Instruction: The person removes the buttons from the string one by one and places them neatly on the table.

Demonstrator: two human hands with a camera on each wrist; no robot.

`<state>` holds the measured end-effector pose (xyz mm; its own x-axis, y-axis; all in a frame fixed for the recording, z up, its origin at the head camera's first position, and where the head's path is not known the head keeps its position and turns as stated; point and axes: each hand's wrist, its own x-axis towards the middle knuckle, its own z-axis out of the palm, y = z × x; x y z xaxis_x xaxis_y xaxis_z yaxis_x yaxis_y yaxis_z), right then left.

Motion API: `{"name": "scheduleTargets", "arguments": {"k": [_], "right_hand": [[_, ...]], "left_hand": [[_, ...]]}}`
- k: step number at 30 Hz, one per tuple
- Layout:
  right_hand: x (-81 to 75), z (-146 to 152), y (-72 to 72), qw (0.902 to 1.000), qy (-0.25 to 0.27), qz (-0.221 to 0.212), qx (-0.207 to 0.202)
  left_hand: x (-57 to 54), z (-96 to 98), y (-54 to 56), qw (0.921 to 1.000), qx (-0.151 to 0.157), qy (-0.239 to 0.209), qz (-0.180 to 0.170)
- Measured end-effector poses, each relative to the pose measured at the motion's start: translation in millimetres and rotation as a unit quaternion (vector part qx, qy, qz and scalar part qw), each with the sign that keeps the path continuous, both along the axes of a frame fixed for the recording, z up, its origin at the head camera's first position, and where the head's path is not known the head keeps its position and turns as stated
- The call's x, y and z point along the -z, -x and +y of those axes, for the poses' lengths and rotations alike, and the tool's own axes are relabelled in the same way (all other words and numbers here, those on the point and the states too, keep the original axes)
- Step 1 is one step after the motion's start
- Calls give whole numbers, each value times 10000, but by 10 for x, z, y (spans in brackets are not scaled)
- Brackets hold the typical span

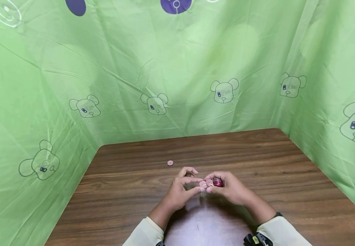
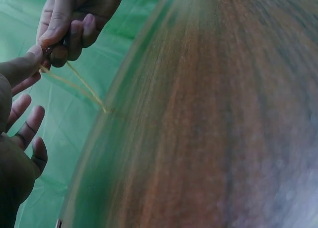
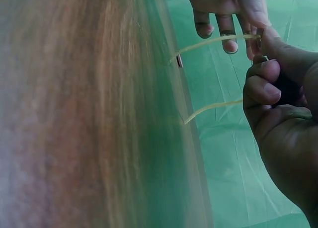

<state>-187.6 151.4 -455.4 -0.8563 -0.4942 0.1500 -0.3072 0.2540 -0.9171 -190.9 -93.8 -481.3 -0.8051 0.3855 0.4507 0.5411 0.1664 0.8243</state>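
My left hand (image 1: 179, 191) pinches a pink round button (image 1: 202, 185) between thumb and index finger, its other fingers spread loosely. Right beside it, my right hand (image 1: 231, 188) holds a second pink button (image 1: 209, 182) by thumb and fingertips. Tucked in that same hand is a stack of shiny dark-red discs (image 1: 218, 182). A thin yellow cord (image 3: 213, 107) runs through the held buttons, and its two ends hang below the hands. In the wrist views the fingers hide most of the buttons.
A single pink button (image 1: 170, 163) lies on the brown wood-grain table (image 1: 128, 174), beyond my left hand. Green fabric (image 1: 183, 68) printed with bear faces surrounds the table at the back and both sides.
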Motion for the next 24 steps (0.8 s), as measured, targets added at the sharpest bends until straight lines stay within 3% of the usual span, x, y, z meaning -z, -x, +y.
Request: {"name": "scheduleTargets", "arguments": {"k": [8, 15, 24], "right_hand": [[16, 47, 0, 9994, 126, -119, 311], [59, 71, -12, 9936, 823, -709, 306], [154, 62, -16, 9847, 1234, -1157, 423]], "left_hand": [[32, -38, 41, 9999, -86, -89, 54], [57, -41, 78, 9999, -141, -83, -40], [76, -65, 85, 9998, -199, -52, -47]]}}
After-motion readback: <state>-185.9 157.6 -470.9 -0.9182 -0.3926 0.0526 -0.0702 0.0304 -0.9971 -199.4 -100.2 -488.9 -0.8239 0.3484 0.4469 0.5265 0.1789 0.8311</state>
